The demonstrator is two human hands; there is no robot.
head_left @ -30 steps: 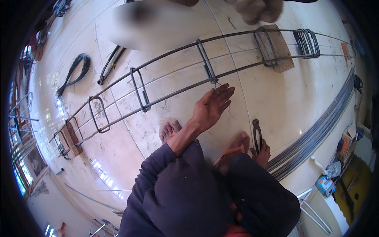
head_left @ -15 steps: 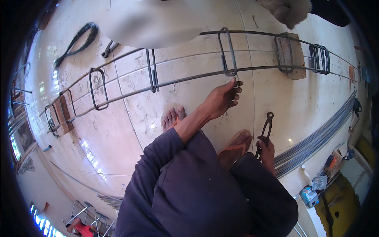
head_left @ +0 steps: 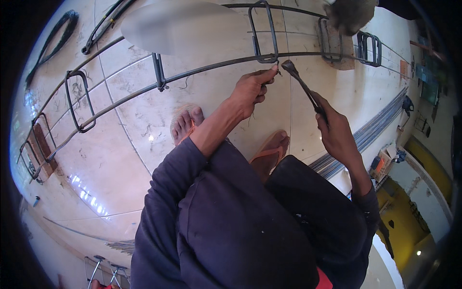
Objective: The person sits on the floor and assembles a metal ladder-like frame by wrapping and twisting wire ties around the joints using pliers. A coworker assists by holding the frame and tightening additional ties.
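Observation:
A frame of long steel bars (head_left: 211,66) with rectangular stirrups (head_left: 274,36) lies across the tiled floor in front of me. My left hand (head_left: 249,92) is closed in a pinch on a short tie wire (head_left: 278,71), right under the corner where a stirrup meets the near bar. My right hand (head_left: 338,132) grips dark pincers (head_left: 304,85) by the handles. Their head is raised to just right of my left fingertips, apart from the wire. I cannot tell whether the jaws touch each other.
Blocks (head_left: 345,61) prop the frame at its ends. Bunched stirrups (head_left: 369,48) hang at the right. A wire coil (head_left: 72,21) and a long-handled cutter (head_left: 98,36) lie at the far left. A bundle of bars (head_left: 380,120) lies right. Pale and dark shapes at the top are blurred.
My right hand has lifted the pincers from beside my right foot up and forward, close to my left hand. My left hand still pinches at the stirrup corner. The view has shifted.

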